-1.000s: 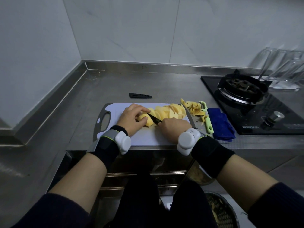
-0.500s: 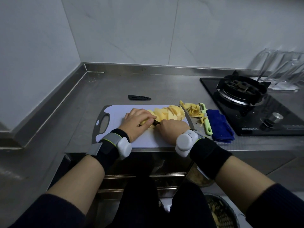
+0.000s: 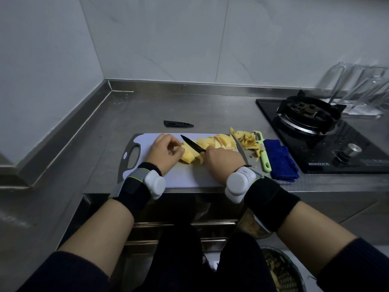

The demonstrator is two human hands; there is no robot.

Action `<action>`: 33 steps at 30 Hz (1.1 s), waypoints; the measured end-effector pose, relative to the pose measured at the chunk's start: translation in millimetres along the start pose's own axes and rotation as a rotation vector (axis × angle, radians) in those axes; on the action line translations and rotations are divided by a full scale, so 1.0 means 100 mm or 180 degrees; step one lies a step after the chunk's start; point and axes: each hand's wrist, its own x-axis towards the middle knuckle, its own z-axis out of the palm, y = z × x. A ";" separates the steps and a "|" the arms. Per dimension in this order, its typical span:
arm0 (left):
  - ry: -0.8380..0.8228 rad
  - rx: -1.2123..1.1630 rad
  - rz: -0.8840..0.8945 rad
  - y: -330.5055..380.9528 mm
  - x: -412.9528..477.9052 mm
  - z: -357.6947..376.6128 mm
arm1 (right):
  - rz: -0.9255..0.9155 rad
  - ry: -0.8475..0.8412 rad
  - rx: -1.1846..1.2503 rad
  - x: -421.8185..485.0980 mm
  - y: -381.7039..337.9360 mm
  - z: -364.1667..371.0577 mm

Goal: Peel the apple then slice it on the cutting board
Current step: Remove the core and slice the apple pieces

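Since half a second ago the knife (image 3: 192, 143) has been coming up out of the fruit. Its black blade, then buried between the two hands, is now showing in full, slanting up and to the left over the apple chunk (image 3: 188, 157). The person's right hand (image 3: 224, 160) is wrapping its fingers tightly round the knife's handle, which is staying hidden inside the fist. Their left hand (image 3: 166, 153) has been sliding a little to the left. Its fingers are curling inward, with the tips pressing against the left end of the chunk and steadying it on the cutting board (image 3: 185, 177).

That chunk is lying near the middle of the white board, peeled and pale yellow, and its right side is already falling away in thin cuts that are leaning against one another. A heap of finished slices (image 3: 219, 142) is lying at the far right of the board, just behind the right hand.

Off the board's right edge, a pile of peels (image 3: 246, 140) is sitting on the steel counter (image 3: 147, 110). The green peeler (image 3: 263, 153) is lying just beside it, with a folded blue cloth (image 3: 281, 162) touching the peeler's right side. The knife's black sheath (image 3: 178, 123) is lying on the counter beyond the board, and a gas burner (image 3: 309, 115) is standing well off to the right
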 end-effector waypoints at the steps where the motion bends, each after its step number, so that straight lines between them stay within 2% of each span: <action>1: -0.0010 -0.0006 0.0024 0.00 -0.02 0.00 | -0.0013 0.0050 -0.0003 -0.01 -0.02 0.00; 18: 0.0102 -0.0049 -0.0002 -0.01 -0.03 -0.03 | -0.0148 0.0135 -0.0101 -0.09 -0.08 0.02; 33: 0.0077 -0.0044 0.0018 -0.02 -0.03 -0.03 | -0.0200 -0.0279 -0.0407 -0.04 -0.14 0.03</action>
